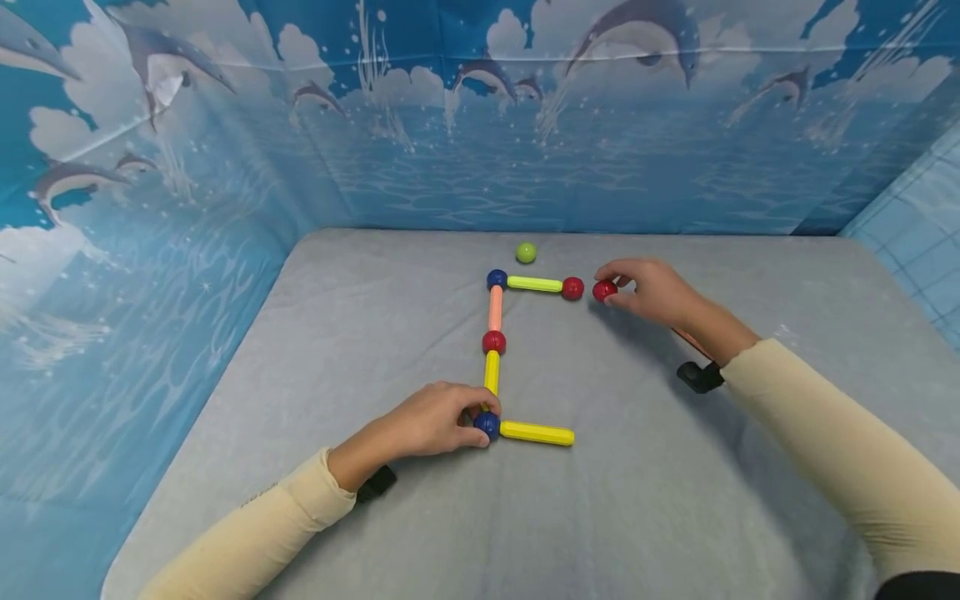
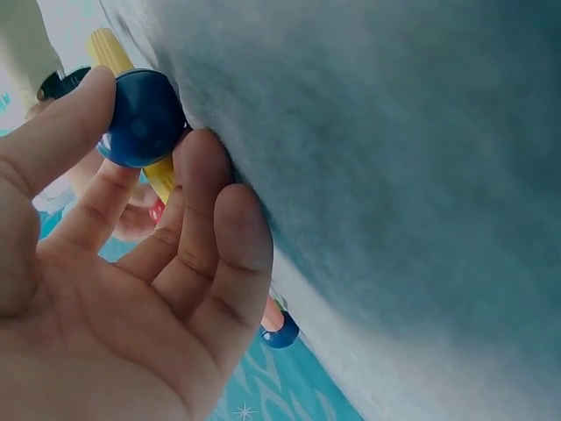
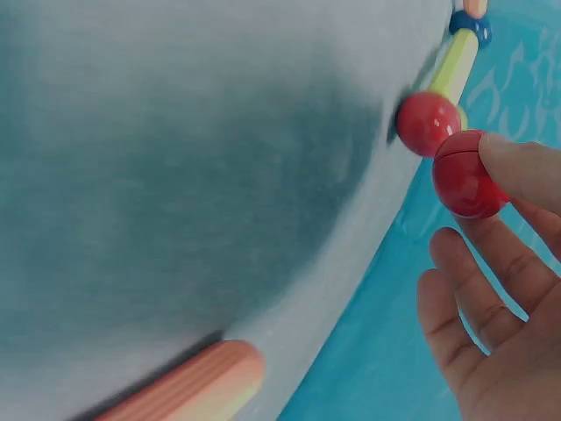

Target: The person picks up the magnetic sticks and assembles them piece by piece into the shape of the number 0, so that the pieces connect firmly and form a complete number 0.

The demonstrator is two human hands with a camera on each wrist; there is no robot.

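A chain of coloured rods and balls lies on the grey cloth. My left hand (image 1: 438,421) pinches the blue ball (image 2: 145,118) at the near corner, where an upright yellow rod (image 1: 492,371) and a sideways yellow rod (image 1: 537,433) meet. Farther up come a red ball (image 1: 494,342), an orange rod (image 1: 496,310), another blue ball (image 1: 497,279) and a yellow-green rod (image 1: 534,284) ending in a red ball (image 1: 573,288). Just right of that end, my right hand (image 1: 651,292) holds a loose red ball (image 3: 471,175) between thumb and fingers.
A green ball (image 1: 526,252) sits behind the yellow-green rod, near the table's back edge. Under my right wrist lies an orange rod (image 3: 188,386), mostly hidden in the head view. A blue dolphin-print curtain (image 1: 480,167) hangs along the back and left sides.
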